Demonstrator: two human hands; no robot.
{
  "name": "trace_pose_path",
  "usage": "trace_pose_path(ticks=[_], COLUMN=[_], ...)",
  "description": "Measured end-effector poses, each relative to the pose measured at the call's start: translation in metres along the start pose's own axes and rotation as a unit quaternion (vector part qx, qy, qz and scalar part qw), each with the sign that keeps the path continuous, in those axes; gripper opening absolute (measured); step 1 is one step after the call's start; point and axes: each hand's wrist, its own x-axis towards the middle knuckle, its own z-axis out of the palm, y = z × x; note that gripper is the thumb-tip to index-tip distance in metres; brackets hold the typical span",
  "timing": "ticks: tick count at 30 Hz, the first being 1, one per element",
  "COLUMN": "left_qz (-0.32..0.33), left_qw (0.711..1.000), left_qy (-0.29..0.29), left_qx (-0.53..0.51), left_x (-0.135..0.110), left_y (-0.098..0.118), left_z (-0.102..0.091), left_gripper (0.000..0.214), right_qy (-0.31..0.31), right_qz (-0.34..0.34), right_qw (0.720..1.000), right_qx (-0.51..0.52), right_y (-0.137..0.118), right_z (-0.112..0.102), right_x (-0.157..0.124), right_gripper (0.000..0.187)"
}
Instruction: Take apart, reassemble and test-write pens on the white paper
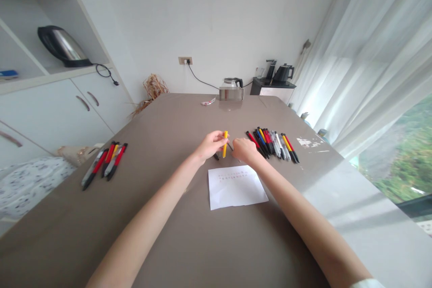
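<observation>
My left hand (213,144) pinches a yellow pen barrel (225,145), held nearly upright above the table. Just right of it, my right hand (244,149) is closed with the knuckles up; its fingertips and whatever they hold are hidden. A thin dark stick (230,146) shows between the two hands, and I cannot tell which hand it touches. Below my left hand lies a small black piece (216,156). Nearer to me is a white sheet of paper (236,191) with faint marks along its far part.
Right of my hands lies a row of several pens (272,144) in mixed colours. A smaller group of pens (106,162) lies at the left edge of the brown table (162,234). A glass pot (232,83) and a crumpled wrapper (208,102) are at the far edge.
</observation>
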Motion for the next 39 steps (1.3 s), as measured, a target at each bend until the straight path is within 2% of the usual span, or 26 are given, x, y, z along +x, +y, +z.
trace_pose_path(ticks=[13, 18, 23, 26, 30, 34, 39], left_qz=[0.005, 0.001, -0.004, -0.009, -0.015, -0.013, -0.006], left_qw=[1.0, 1.0, 1.0, 1.0, 1.0, 1.0, 1.0], left_qy=[-0.006, -0.008, -0.005, 0.002, 0.003, 0.004, -0.001], left_qx=[0.003, 0.0, 0.007, 0.001, -0.001, -0.002, -0.002], left_x=[0.0, 0.0, 0.0, 0.001, 0.001, 0.001, 0.001], left_y=[0.0, -0.001, -0.001, -0.002, -0.002, -0.001, -0.003], left_z=[0.0, 0.0, 0.0, 0.0, 0.002, 0.003, 0.002], left_gripper=[0.027, 0.028, 0.028, 0.026, 0.024, 0.022, 0.022], right_qy=[-0.005, -0.008, 0.057, 0.136, 0.235, 0.248, 0.229], right_qz=[0.025, 0.031, 0.025, 0.006, -0.03, -0.053, -0.054], right_qw=[0.999, 0.999, 0.994, 0.973, 0.913, 0.866, 0.851], right_qx=[-0.018, -0.01, 0.085, 0.188, 0.332, 0.431, 0.47], right_y=[-0.005, 0.003, 0.02, 0.028, 0.027, 0.019, 0.014], right_z=[0.0, 0.001, -0.007, -0.014, -0.021, -0.026, -0.03], right_x=[-0.003, 0.001, 0.005, 0.006, 0.004, -0.001, -0.006], right_gripper=[0.023, 0.025, 0.022, 0.022, 0.021, 0.017, 0.014])
